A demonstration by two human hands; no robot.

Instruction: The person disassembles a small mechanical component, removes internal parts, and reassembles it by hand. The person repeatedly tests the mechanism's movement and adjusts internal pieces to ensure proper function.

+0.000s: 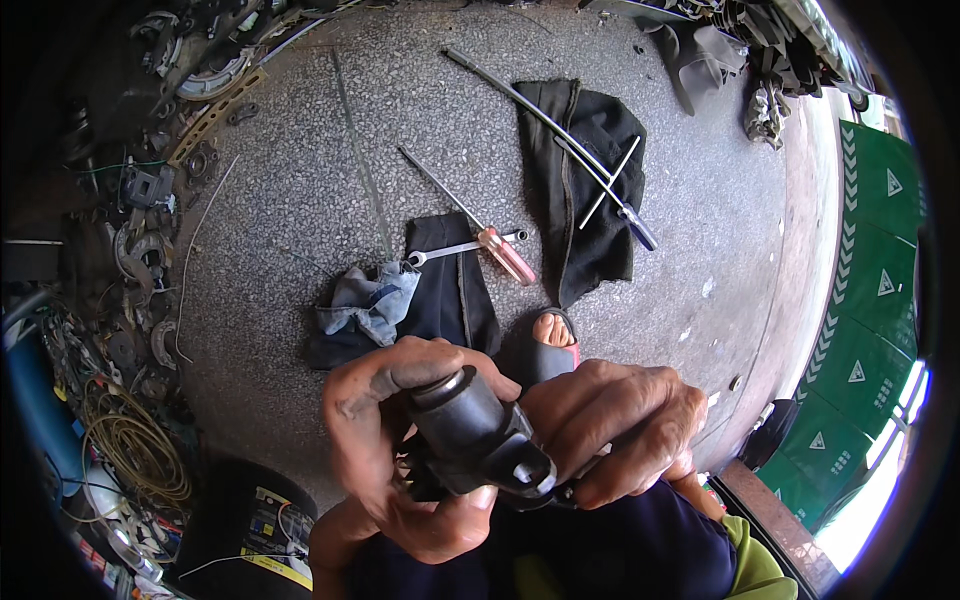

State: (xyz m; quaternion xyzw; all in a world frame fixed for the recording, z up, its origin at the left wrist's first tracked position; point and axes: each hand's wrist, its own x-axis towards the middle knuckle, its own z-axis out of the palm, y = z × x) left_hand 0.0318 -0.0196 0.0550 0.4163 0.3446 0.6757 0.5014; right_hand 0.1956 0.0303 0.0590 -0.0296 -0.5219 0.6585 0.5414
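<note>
Close in front of me, my left hand [365,440] is closed round a black metal part [463,425] with a thick cylindrical body, a shiny rim at its upper end and a lug with a hole at the lower right. Its thumb presses on the underside. Beside the lug, my right hand [630,430] has its fingers curled and pinched together. A small dark bit shows at their tips, too hidden to name. Behind the hands, a crumpled light-blue rag [370,302] rests by a black cloth [450,290].
On the speckled floor lie a screwdriver [508,256] with a red handle, a combination wrench [455,249], a long blue-handled screwdriver [637,228] and a T-handle tool [612,180] on another black cloth [590,255]. Metal parts [215,75] crowd the left; a black bucket [225,520] stands lower left.
</note>
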